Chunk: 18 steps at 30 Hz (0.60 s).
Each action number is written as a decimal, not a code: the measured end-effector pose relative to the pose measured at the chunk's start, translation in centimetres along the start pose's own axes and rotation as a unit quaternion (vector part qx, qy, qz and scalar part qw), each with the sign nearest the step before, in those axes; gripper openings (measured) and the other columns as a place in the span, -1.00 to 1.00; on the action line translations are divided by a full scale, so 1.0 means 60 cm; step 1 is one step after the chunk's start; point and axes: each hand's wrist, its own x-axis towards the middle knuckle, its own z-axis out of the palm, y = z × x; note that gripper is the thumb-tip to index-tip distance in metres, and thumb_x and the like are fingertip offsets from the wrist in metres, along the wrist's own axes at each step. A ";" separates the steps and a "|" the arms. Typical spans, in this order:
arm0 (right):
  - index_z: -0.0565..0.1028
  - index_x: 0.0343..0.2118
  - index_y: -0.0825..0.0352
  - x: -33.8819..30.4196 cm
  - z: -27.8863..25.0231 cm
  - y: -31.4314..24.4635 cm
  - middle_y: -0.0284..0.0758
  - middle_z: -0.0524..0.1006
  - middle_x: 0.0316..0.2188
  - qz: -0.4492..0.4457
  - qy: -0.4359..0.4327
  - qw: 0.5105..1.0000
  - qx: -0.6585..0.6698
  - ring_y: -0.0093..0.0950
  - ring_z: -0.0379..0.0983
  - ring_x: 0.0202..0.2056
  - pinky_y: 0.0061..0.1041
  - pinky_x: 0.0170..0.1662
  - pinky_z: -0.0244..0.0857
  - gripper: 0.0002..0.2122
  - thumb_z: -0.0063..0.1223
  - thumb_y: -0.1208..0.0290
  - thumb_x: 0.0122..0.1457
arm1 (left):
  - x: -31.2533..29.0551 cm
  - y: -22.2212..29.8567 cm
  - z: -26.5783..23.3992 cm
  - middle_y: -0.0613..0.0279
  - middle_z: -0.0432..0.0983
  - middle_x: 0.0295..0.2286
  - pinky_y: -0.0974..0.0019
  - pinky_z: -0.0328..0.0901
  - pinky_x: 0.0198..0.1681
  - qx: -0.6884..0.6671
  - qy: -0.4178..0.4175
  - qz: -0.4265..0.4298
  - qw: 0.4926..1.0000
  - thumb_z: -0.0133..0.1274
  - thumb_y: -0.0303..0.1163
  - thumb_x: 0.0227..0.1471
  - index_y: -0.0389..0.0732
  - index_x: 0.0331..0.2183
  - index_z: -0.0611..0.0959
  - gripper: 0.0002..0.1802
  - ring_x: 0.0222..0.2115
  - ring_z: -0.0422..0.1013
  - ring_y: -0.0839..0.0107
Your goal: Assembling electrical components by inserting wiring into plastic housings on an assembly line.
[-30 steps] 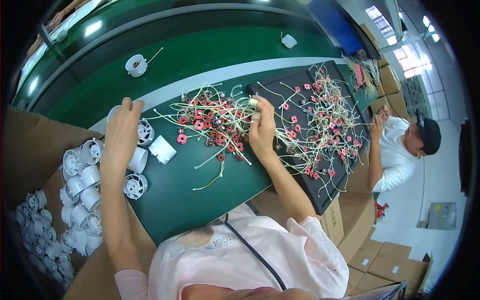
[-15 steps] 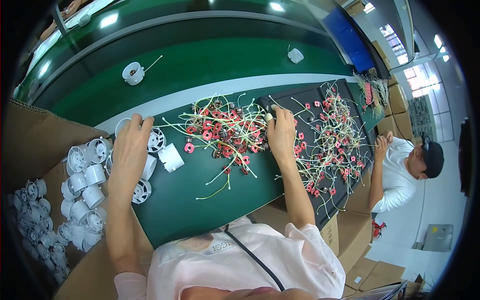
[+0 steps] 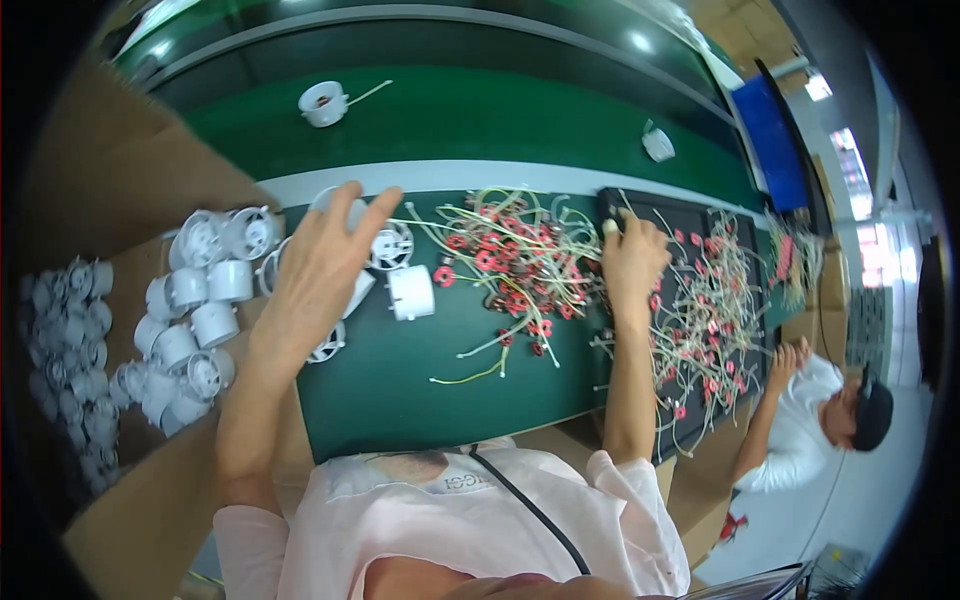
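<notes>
My left hand is open, thumb and forefinger spread wide above white round plastic housings at the left of the green table. Between these fingers part of a white housing shows; the hand hides others. A spoked housing and one lying on its side are just right of it. My right hand is at the black tray's left edge, fingers curled, with a pale covering on one fingertip; what they hold, if anything, is hidden. Between my hands lies a tangled pile of small red-and-dark parts with pale wires.
More wired parts fill the black tray. Cardboard boxes of white housings stand at the left. On the green belt beyond sit a wired housing and another white piece. A co-worker sits at the right.
The whole view has shifted, so the table appears further right. My left thumb and forefinger have spread apart over the housings. My right hand stays by the tray edge, its fingers curled more.
</notes>
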 end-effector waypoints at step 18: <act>0.40 -0.22 0.40 -0.037 -0.083 -0.239 -0.22 0.38 -0.31 -0.448 -0.270 0.829 0.198 -0.31 0.42 -0.36 -0.40 -0.38 0.33 -0.73 0.07 0.57 -0.06 | -0.179 0.062 0.038 0.15 0.32 -0.16 0.29 0.22 -0.21 -0.106 0.019 0.202 0.973 0.01 -0.39 -0.10 -0.11 -0.07 0.51 -0.55 -0.32 0.34 0.37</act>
